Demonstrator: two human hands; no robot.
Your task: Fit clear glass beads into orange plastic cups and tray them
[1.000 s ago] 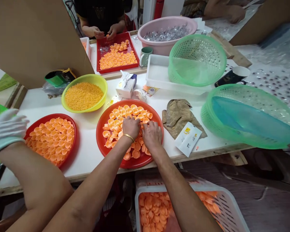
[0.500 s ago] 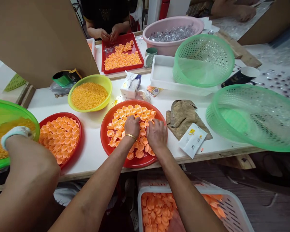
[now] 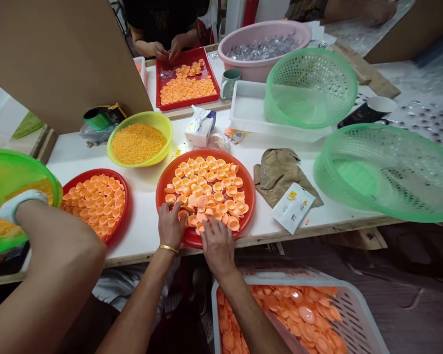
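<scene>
Many small orange plastic cups (image 3: 206, 188), shaped like tiny teacups, lie in a round red tray (image 3: 249, 206) in front of me. At the tray's near left rim is my left hand (image 3: 171, 225), wearing a gold bracelet; its fingers are apart and touch the cups at the edge. My right hand (image 3: 218, 243) reaches over the near rim, fingers stretched out onto the closest cups. Neither hand visibly lifts a cup. Most cups in the tray stand with their hollow side up, and some are tilted.
A co-worker's arm (image 3: 62, 241) reaches into a green bowl (image 3: 22, 160) at left, beside another red tray (image 3: 127, 206) of cups. Behind are a yellow bowl (image 3: 166, 130) and tissue pack (image 3: 199, 133). At right lie a brown cloth (image 3: 278, 169) and green baskets (image 3: 354, 196); below, a crate (image 3: 358, 300).
Both my hands have drawn back from the tray's middle to its near edge, the left one also leftward. The cups in the middle are now uncovered.
</scene>
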